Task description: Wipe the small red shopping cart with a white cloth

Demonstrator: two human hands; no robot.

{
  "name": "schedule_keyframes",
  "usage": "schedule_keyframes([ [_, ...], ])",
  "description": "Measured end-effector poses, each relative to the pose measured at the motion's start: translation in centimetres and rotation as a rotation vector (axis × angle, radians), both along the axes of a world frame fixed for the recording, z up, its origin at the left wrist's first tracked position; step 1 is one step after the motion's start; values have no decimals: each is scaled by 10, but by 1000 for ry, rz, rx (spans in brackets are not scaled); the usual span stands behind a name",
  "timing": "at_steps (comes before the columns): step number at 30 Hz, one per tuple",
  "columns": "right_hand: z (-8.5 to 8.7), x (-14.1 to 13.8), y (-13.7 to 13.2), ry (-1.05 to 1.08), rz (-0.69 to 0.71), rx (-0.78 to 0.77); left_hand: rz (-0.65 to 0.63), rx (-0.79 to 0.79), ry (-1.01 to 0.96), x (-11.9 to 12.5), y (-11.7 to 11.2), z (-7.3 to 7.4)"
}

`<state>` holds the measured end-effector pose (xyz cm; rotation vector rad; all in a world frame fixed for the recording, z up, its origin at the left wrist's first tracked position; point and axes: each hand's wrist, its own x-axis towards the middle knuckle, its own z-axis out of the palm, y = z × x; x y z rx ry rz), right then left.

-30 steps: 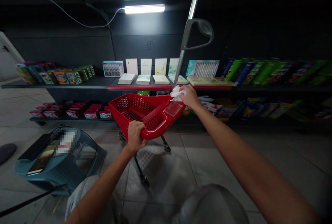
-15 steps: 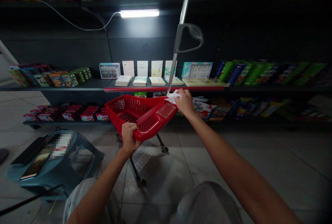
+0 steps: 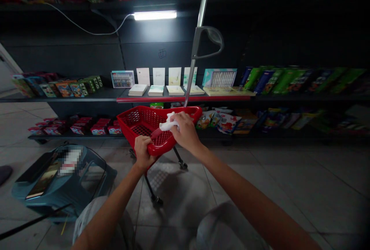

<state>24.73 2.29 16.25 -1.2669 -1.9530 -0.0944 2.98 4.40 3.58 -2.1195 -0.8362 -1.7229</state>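
The basket (image 3: 129, 117) rim runs sideways: my left hand (image 3: 143, 152) grips it, my right hand (image 3: 185, 131) squeezes a cloth (image 3: 168, 124) on it, just beside.

Bare left hand (image 3: 143, 150), bare right hand (image 3: 185, 130), light grey trousers (image 3: 95, 219).

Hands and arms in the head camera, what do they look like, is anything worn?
The left hand and right hand are bare: no gloves, rings or watch visible. Both forearms are uncovered, with no sleeve in view. Light grey trousers show below.
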Motion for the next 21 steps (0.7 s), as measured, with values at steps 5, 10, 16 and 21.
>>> schedule_keyframes([
  [5, -5, -30, -26, -4, 181, -10, 10, 24, 37, 1, 0, 2],
  [10, -1, 8, 7, -40, 80, 3, 8, -37, 64, -1, -1, 4],
  [16, 1, 75, 77, -56, -265, -168, 0, -63, 71, 5, -3, 11],
  [21, 1, 82, 90, -141, -352, -247, -16, -116, 86, 9, -15, 20],
])
